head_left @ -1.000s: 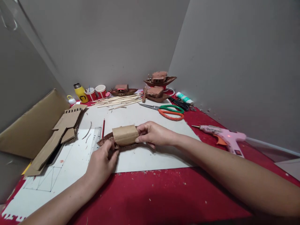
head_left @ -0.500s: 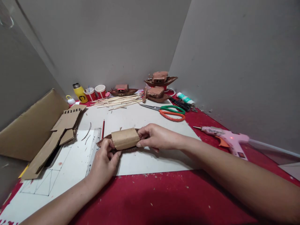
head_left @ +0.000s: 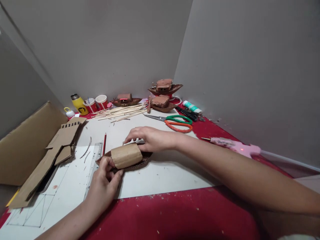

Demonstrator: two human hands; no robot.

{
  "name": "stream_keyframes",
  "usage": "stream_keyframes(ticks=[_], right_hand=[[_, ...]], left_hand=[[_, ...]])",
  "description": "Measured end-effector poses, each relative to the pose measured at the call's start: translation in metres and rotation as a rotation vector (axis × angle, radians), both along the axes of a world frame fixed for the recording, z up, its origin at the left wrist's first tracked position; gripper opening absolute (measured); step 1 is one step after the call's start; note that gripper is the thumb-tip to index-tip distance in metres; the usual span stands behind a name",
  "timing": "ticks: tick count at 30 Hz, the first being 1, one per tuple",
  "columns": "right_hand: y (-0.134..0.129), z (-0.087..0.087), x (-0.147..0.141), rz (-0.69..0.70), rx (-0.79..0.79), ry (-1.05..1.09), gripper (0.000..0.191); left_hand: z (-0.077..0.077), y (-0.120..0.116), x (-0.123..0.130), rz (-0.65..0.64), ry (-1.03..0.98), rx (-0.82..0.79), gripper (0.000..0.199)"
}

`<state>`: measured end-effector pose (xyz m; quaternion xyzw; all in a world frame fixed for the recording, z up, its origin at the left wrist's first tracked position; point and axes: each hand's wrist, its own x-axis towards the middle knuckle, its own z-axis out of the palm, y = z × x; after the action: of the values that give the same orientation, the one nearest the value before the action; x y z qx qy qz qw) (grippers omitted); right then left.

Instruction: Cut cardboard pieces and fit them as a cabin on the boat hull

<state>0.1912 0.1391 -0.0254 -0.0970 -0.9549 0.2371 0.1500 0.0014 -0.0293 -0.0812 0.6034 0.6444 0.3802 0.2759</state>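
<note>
Where my left grip (head_left: pixel 105 180) pinches the near left part of its hull, the small cardboard boat (head_left: pixel 145 160) sits on the white sheet (head_left: pixel 170 175), its curved tan cover (head_left: pixel 127 155) over the middle. My right grip (head_left: pixel 155 138) is parted, thumb by the cover's right end and fingers reaching around its far side. Just left of the boat lie the red pencil (head_left: pixel 104 145) and the clear ruler (head_left: pixel 95 158); cut cardboard (head_left: pixel 66 133) is farther left. Beyond my right grip are the scissors (head_left: pixel 165 118), thin sticks (head_left: pixel 120 112) and three brown model boats (head_left: pixel 162 102). The pink glue gun (head_left: pixel 246 150), partly hidden by my forearm, rests right on the red surface (head_left: pixel 175 220)
</note>
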Motion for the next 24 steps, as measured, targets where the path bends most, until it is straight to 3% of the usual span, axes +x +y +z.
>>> stream_keyframes(ticks=[6,11,24], right_hand=[[0.002,-0.014,0.0,0.002,0.067,0.021,0.021],[0.0,-0.016,-0.005,-0.044,0.107,-0.02,0.013],[-0.007,-0.013,-0.01,-0.194,-0.021,-0.198,0.013]], left_hand=[[-0.004,-0.001,-0.001,-0.01,0.001,-0.008,0.015],[-0.004,-0.001,0.002,0.004,-0.116,-0.04,0.016],[0.005,0.0,0.003,-0.054,-0.175,-0.111,0.024]])
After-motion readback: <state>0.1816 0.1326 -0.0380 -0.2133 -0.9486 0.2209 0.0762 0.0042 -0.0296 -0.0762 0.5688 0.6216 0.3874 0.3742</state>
